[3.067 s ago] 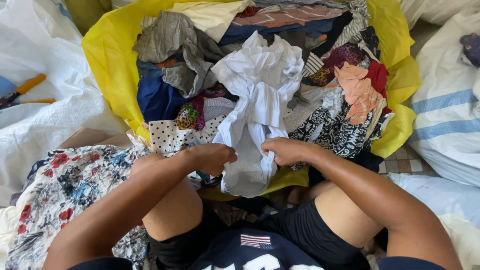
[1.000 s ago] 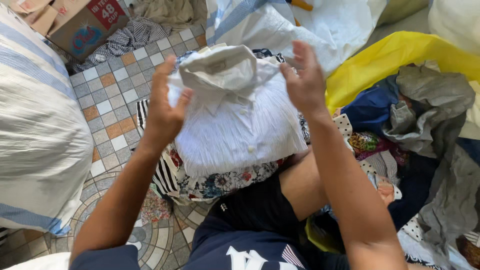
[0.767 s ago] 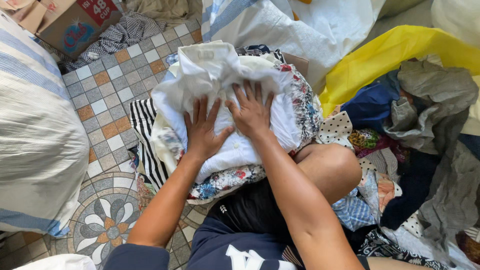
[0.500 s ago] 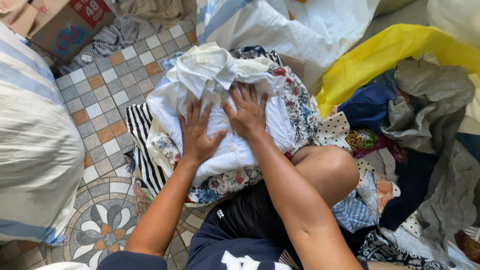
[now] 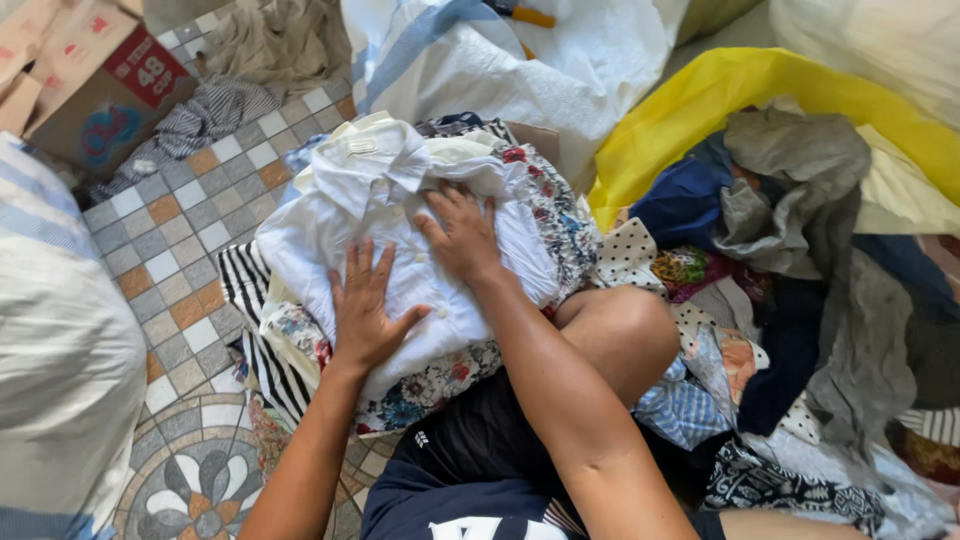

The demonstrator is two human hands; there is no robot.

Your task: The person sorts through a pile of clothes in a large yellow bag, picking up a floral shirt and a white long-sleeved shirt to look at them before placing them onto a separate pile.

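A folded white shirt (image 5: 400, 230) is seen lying on top of a small stack of clothes, with a flowered garment (image 5: 440, 375) and a black-and-white striped garment (image 5: 262, 330) under it, on the tiled floor (image 5: 170, 250) just in front of the person's bent knee. The left hand (image 5: 365, 305) is laid flat on the near part of the shirt, its grip spread apart, fingers outstretched and nothing clasped. The right hand (image 5: 462, 235) is pressed palm down on the middle of the shirt, just below the collar, its grip likewise open and flat. To the right, a yellow bag (image 5: 740, 95) is filled with a loose heap of mixed clothes (image 5: 800, 230). A cardboard box (image 5: 85, 75) is placed at the upper left, and a large white sack (image 5: 520, 60) is set beyond the stack.
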